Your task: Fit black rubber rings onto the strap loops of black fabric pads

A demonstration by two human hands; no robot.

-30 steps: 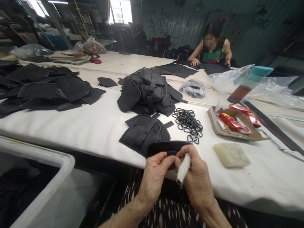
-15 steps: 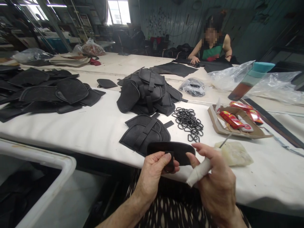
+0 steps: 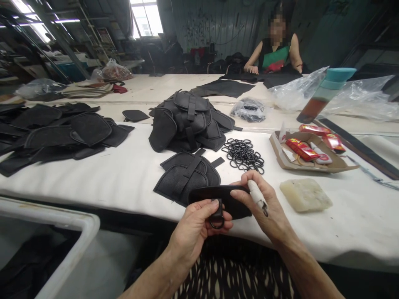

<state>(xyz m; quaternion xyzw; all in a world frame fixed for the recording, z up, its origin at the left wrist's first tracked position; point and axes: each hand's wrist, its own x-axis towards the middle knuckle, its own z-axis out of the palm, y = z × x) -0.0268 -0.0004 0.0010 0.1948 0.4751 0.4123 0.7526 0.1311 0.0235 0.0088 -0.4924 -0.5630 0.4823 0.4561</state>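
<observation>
In the head view, my left hand point(image 3: 199, 220) pinches a folded black strap point(image 3: 217, 207) between thumb and fingers. A black D-ring point(image 3: 217, 223) hangs from its fold. The strap lies against a black padded leather piece point(image 3: 233, 199), held up at the table's front edge. My right hand point(image 3: 258, 199) is closed round an awl with a white-wrapped handle point(image 3: 257, 195), its thumb and fingers on the right end of the leather piece. Most of the awl's metal is hidden. Just beyond are two stacked leather pieces point(image 3: 183, 174) and a heap of black D-rings point(image 3: 243, 153).
Piles of black leather pieces lie at centre point(image 3: 187, 120) and left point(image 3: 62, 128). To the right are a wax-like block point(image 3: 305, 195), a cardboard tray point(image 3: 314, 165) with red packets and a bottle point(image 3: 327, 95). A white bin point(image 3: 90, 220) stands front left; a co-worker point(image 3: 274, 54) sits opposite.
My right hand has moved up and left onto the leather piece, turning the awl so its spike no longer points up right. The D-ring below the strap now shows more clearly.
</observation>
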